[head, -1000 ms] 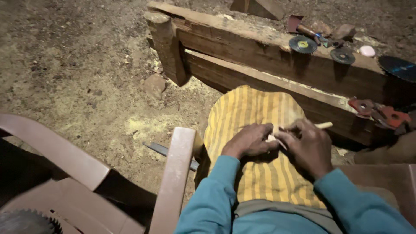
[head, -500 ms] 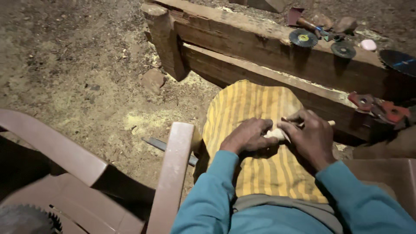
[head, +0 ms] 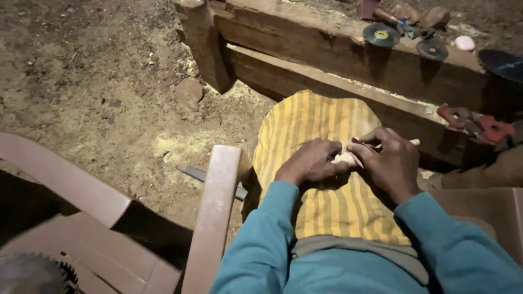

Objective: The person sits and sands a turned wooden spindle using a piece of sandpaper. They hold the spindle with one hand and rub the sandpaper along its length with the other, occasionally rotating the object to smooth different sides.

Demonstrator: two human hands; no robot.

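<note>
The left hand (head: 309, 161) and the right hand (head: 388, 161) are drawn together over the person's lap, both closed on 1 small pale wooden piece (head: 348, 158). The left hand's fingers curl down over its near end, and the right hand's fingers wrap its far part, so most of it is hidden. A thin light tip (head: 414, 142) pokes out past the right hand's knuckles; whether it belongs to the same piece cannot be told. Both hands rest on a yellow striped cloth (head: 310, 122) spread over the knee, and teal sleeves (head: 256, 239) cover both forearms.

Just left of the lap runs the pinkish arm of a plastic chair (head: 215, 212), with a grey metal file or blade (head: 197, 173) lying on the dirt floor (head: 87, 81) beyond it. Ahead of the knee stands a heavy wooden beam bench (head: 305, 46). On its top lie 2 round cutting discs (head: 381, 34), a pale pink lump (head: 464, 42) and, lower right, red-handled pliers (head: 476, 124). A toothed saw blade (head: 32, 275) shows at the bottom left corner
</note>
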